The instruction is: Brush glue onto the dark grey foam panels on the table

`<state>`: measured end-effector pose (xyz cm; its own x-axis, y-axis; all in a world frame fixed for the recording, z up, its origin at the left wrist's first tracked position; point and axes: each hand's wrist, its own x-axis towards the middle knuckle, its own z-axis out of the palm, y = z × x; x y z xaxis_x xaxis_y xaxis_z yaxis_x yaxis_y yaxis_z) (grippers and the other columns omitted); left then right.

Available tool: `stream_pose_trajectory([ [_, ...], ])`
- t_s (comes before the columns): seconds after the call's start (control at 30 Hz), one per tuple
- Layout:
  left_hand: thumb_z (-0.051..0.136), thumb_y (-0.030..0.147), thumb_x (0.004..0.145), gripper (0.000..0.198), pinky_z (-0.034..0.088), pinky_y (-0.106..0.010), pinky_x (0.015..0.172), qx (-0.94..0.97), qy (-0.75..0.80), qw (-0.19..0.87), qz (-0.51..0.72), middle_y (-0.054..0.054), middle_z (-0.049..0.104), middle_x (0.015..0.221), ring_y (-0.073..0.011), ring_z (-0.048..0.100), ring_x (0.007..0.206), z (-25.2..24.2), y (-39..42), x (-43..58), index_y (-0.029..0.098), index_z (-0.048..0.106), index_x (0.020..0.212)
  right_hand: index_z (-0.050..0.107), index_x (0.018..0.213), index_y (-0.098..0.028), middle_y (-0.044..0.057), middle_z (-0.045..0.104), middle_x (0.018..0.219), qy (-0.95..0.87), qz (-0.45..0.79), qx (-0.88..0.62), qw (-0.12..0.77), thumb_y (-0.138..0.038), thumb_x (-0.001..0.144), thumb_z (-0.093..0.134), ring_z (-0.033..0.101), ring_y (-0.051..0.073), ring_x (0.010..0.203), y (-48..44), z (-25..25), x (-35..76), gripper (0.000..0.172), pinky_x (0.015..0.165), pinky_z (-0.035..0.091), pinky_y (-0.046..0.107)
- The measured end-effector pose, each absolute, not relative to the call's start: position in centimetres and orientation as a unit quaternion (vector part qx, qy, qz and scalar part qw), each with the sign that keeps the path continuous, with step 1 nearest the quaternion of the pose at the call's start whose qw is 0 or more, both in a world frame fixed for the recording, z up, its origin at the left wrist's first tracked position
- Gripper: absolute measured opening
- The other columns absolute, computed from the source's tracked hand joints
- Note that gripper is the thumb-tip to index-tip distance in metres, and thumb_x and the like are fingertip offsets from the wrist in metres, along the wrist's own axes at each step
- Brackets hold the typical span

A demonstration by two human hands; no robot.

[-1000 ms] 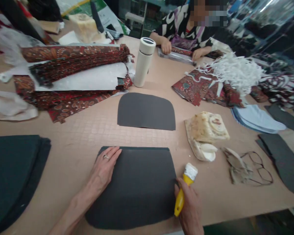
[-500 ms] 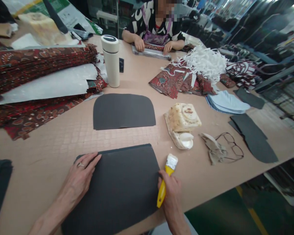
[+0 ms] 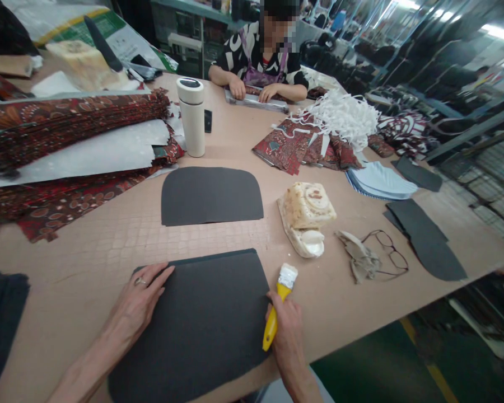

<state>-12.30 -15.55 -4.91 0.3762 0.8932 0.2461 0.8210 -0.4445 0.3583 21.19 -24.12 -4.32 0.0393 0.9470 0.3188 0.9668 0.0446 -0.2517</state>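
Note:
A large dark grey panel (image 3: 201, 319) with rounded corners lies on the table in front of me; a second layer shows along its far edge. My left hand (image 3: 145, 291), with a ring on one finger, rests flat on the panel's far left part, fingers stretched out. My right hand (image 3: 286, 319) grips a paintbrush (image 3: 273, 324) with a yellow handle, bristles pointing away from me and whitish. That hand's thumb touches the panel's right edge. Beyond lies a smaller dark grey panel (image 3: 212, 196) with a rounded top.
A crusted glue container (image 3: 311, 204) stands right of centre, near eyeglasses (image 3: 388, 252) on a crumpled cloth. Patterned red fabric (image 3: 75, 129) is stacked at left beside a cream thermos (image 3: 192, 120). White strips (image 3: 340, 115) lie in a heap. Across the table, a co-worker (image 3: 260, 67) handles a flat piece.
The view has tilted up slightly, so the table things sit a little lower. My hands stay in place on the panel and brush. The co-worker's hands have come closer together.

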Motion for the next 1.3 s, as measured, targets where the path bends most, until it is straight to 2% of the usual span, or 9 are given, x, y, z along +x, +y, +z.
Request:
stream_pose_trajectory([
  [0.33, 0.038, 0.023, 0.089, 0.034, 0.049, -0.04, 0.085, 0.839, 0.501, 0.06, 0.206, -0.01, 0.058, 0.114, -0.0245, 0.053, 0.102, -5.2, -15.5, -12.4, 0.019, 0.056, 0.118, 0.059, 0.1, -0.017, 0.003, 0.057, 0.065, -0.694, -0.019, -0.699, 0.173, -0.023, 0.096, 0.031, 0.053, 0.019, 0.063, -23.9, -4.6, 21.1, 0.03, 0.064, 0.035, 0.03],
  [0.47, 0.038, 0.022, 0.09, 0.033, 0.049, -0.039, 0.085, 0.839, 0.503, 0.056, 0.201, -0.01, 0.058, 0.115, -0.024, 0.053, 0.103, -5.2, -15.5, -12.4, 0.019, 0.056, 0.118, 0.06, 0.096, -0.018, 0.004, 0.058, 0.067, -0.686, -0.049, -0.711, 0.148, -0.033, 0.094, 0.038, 0.054, 0.021, 0.065, -24.2, -3.8, 21.8, 0.027, 0.065, 0.035, 0.032],
  [0.6, 0.038, 0.021, 0.09, 0.033, 0.048, -0.039, 0.086, 0.839, 0.504, 0.057, 0.195, -0.01, 0.058, 0.115, -0.0242, 0.052, 0.104, -5.1, -15.7, -12.3, 0.017, 0.056, 0.117, 0.058, 0.097, -0.017, 0.008, 0.063, 0.077, -0.677, -0.102, -0.705, 0.184, -0.037, 0.091, 0.047, 0.057, 0.024, 0.072, -24.7, -2.3, 21.8, 0.024, 0.07, 0.038, 0.037],
  [0.73, 0.037, 0.02, 0.089, 0.035, 0.047, -0.041, 0.088, 0.84, 0.504, 0.058, 0.194, -0.011, 0.057, 0.117, -0.0255, 0.051, 0.105, -5.4, -15.8, -12.4, 0.016, 0.055, 0.119, 0.054, 0.093, -0.018, 0.013, 0.065, 0.104, -0.711, -0.025, -0.633, 0.305, -0.019, 0.089, 0.049, 0.06, 0.023, 0.095, -24.4, -1.7, 17.3, 0.006, 0.088, 0.04, 0.042],
  [0.87, 0.034, 0.021, 0.09, 0.037, 0.046, -0.042, 0.089, 0.844, 0.499, 0.065, 0.187, -0.013, 0.055, 0.12, -0.0272, 0.05, 0.109, -5.7, -15.8, -12.5, 0.015, 0.053, 0.121, 0.056, 0.096, -0.019, 0.013, 0.06, 0.118, -0.766, 0.111, -0.55, 0.314, -0.011, 0.089, 0.044, 0.053, 0.02, 0.112, -22.7, -2.8, 12.2, 0.015, 0.095, 0.041, 0.042],
  [1.0, 0.032, 0.023, 0.091, 0.037, 0.046, -0.045, 0.09, 0.843, 0.502, 0.078, 0.175, -0.013, 0.054, 0.121, -0.0282, 0.048, 0.11, -5.6, -15.9, -12.2, 0.016, 0.052, 0.122, 0.058, 0.1, -0.019, 0.012, 0.056, 0.123, -0.778, 0.157, -0.527, 0.303, -0.014, 0.091, 0.043, 0.046, 0.022, 0.119, -20.6, -4.2, 14.1, 0.019, 0.096, 0.042, 0.043],
  [1.17, 0.032, 0.021, 0.09, 0.037, 0.045, -0.045, 0.092, 0.836, 0.509, 0.095, 0.178, -0.014, 0.054, 0.12, -0.0275, 0.048, 0.11, -4.7, -15.8, -11.8, 0.015, 0.052, 0.12, 0.06, 0.098, -0.018, 0.015, 0.056, 0.121, -0.668, 0.125, -0.646, 0.346, -0.024, 0.091, 0.044, 0.05, 0.026, 0.114, -19.6, -5.3, 20.9, 0.018, 0.092, 0.044, 0.046],
  [1.3, 0.034, 0.017, 0.087, 0.036, 0.044, -0.047, 0.093, 0.824, 0.528, 0.112, 0.172, -0.015, 0.054, 0.118, -0.0282, 0.048, 0.11, -3.2, -15.8, -10.9, 0.012, 0.054, 0.117, 0.06, 0.098, -0.019, 0.014, 0.053, 0.126, -0.698, 0.171, -0.601, 0.35, -0.025, 0.092, 0.043, 0.048, 0.024, 0.118, -19.5, -5.6, 21.4, 0.019, 0.096, 0.041, 0.043],
])
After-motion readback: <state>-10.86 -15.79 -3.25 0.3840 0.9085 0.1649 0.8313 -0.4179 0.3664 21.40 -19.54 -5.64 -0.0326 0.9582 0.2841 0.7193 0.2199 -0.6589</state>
